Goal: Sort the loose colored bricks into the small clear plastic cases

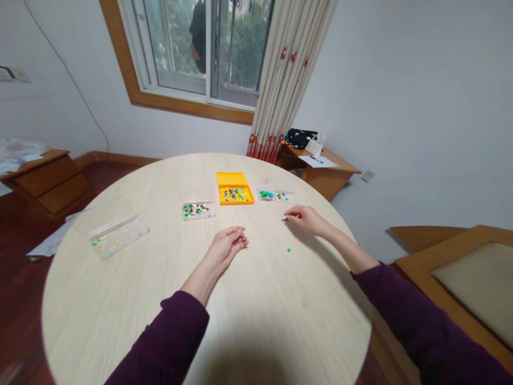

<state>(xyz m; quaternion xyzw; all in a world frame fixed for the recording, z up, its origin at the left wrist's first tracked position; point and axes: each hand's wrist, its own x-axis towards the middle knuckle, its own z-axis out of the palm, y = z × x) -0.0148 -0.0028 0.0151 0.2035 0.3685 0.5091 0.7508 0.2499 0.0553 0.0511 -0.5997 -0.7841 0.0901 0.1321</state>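
My left hand (227, 247) rests on its side on the round table (256, 305), fingers loosely curled; what it holds, if anything, is hidden. Over the table at the right, my right hand (303, 218) pinches a tiny dark piece (286, 218) at its fingertips. A small green piece (289, 250) lies between and nearer than the hands. Behind them is an open yellow box (236, 202) of colourful small pieces. Left of it stands a clear box (199, 217) of green, brown and gold pieces. Right of it, a clear case (285, 198) holds green, blue and red pieces.
At the table's left lies an open clear box (120, 247) with a few yellow and green pieces. Beyond the table are a window, a curtain (290, 69) and a wooden stand (332, 181) with a bag and paper. A wooden chair (452, 256) is at the right.
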